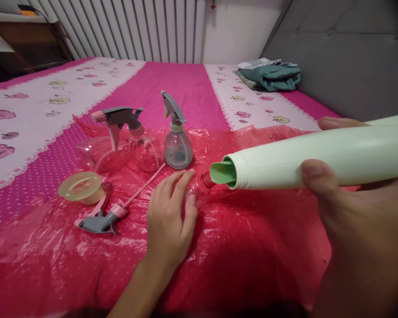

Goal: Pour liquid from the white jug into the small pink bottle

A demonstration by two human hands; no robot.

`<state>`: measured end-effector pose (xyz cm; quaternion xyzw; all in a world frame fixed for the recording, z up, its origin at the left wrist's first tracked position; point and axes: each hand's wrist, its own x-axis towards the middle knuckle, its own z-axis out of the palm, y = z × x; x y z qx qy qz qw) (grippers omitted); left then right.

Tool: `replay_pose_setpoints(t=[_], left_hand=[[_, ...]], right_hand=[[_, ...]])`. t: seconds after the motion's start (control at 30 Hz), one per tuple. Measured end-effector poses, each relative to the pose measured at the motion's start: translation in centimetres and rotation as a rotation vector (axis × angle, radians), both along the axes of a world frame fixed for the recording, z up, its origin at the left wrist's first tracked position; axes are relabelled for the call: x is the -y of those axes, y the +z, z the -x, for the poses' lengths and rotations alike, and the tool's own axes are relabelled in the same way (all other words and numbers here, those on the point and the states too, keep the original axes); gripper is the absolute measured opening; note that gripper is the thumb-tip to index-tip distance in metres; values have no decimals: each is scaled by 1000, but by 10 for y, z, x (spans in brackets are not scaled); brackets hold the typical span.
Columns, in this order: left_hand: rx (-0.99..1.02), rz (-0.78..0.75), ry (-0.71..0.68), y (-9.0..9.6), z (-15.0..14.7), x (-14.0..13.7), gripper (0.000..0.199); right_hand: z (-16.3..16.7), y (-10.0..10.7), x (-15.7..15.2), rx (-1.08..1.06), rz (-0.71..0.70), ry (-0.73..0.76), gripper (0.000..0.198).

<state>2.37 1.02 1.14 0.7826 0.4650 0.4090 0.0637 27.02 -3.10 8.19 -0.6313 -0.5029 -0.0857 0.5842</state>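
My left hand is wrapped round a clear bottle, which leans with its mouth toward the right. A large pale green detergent bottle lies nearly level in my right hand, thumb on the near side and fingers behind. Its green pouring spout is at the clear bottle's mouth; whether they touch I cannot tell, and no liquid is visible. Left of my left hand lies a loose grey and pink spray head with a pink tube. Beside it is a yellowish translucent funnel-like piece.
A pink and grey spray bottle and a small grey spray bottle with some liquid stand beyond my left hand. Red plastic sheeting covers the near bed. Folded clothes lie at the far right, by a grey headboard.
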Motion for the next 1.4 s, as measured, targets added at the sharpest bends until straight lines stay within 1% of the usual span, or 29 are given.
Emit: replay_pose_setpoints(t=[0.1, 0.37, 0.6, 0.73, 0.9, 1.07, 1.27, 1.4], left_hand=[[4, 3, 2, 0, 0, -1, 42], [27, 20, -4, 0, 0, 0, 42], [56, 23, -10, 1, -1, 0, 40], [64, 20, -9, 1, -1, -1, 40], [50, 32, -8, 1, 0, -1, 40], [39, 28, -11, 1, 0, -1, 40], [34, 29, -1, 1, 1, -2, 40], [30, 23, -6, 1, 1, -2, 40]], right_hand=[[1, 0, -1, -27, -14, 25, 66], [-3, -6, -9, -66, -22, -16, 61], [-4, -5, -5, -90, 98, -92, 65], [-5, -3, -6, -158, 156, -156, 73], [-10, -9, -12, -265, 240, -177, 79], [-12, -15, -18, -335, 272, -209, 85], [-7, -9, -21, -385, 335, -194, 84], [-2, -3, -23, -403, 356, -216, 82]])
